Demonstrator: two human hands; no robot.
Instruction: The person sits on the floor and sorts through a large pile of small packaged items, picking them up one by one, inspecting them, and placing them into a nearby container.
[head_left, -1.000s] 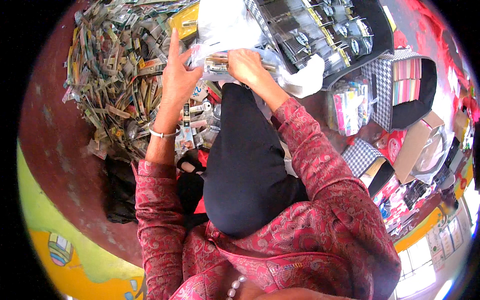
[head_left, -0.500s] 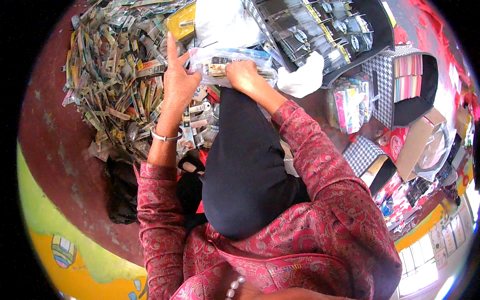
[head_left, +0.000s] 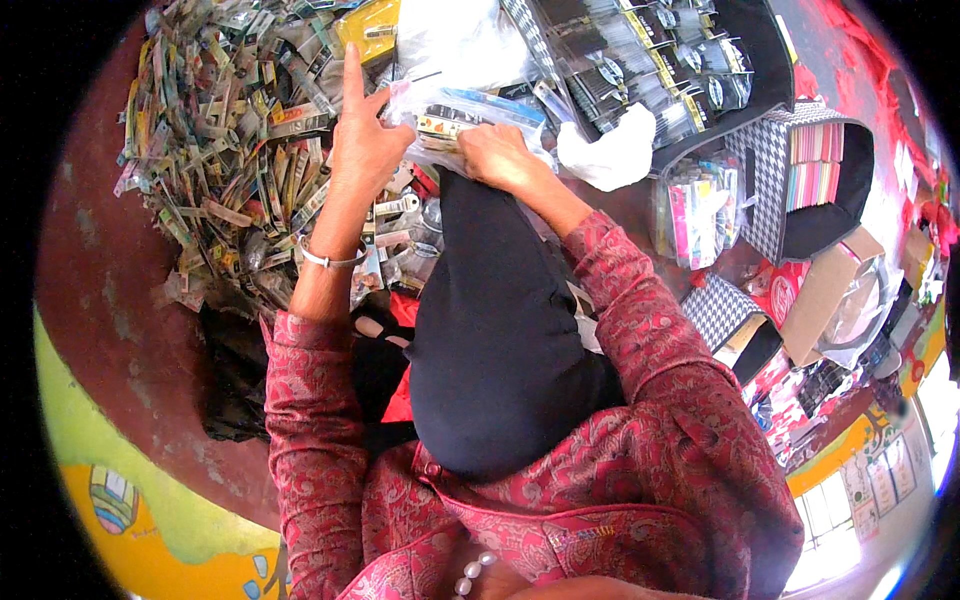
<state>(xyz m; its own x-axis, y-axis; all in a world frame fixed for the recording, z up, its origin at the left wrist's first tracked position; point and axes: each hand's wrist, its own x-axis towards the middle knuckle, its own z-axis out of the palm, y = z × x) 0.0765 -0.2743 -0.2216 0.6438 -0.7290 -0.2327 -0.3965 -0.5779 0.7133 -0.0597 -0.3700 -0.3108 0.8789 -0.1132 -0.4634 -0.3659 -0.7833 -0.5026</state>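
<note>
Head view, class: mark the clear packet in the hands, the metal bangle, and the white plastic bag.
clear packet [head_left: 470, 118], head view, on its see-through front between the hands.
metal bangle [head_left: 330, 259], head view, on the band across the left wrist.
white plastic bag [head_left: 610, 155], head view, on its crumpled middle.

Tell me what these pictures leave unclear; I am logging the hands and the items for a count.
Head view:
- Contents of the clear packet: glare and wrinkles blur them.
- Right hand: fingertips hidden under the packet.
- Left hand: palm faces away.
- Heap of small packaged items: pieces too small to tell, cut by the rim.
</note>
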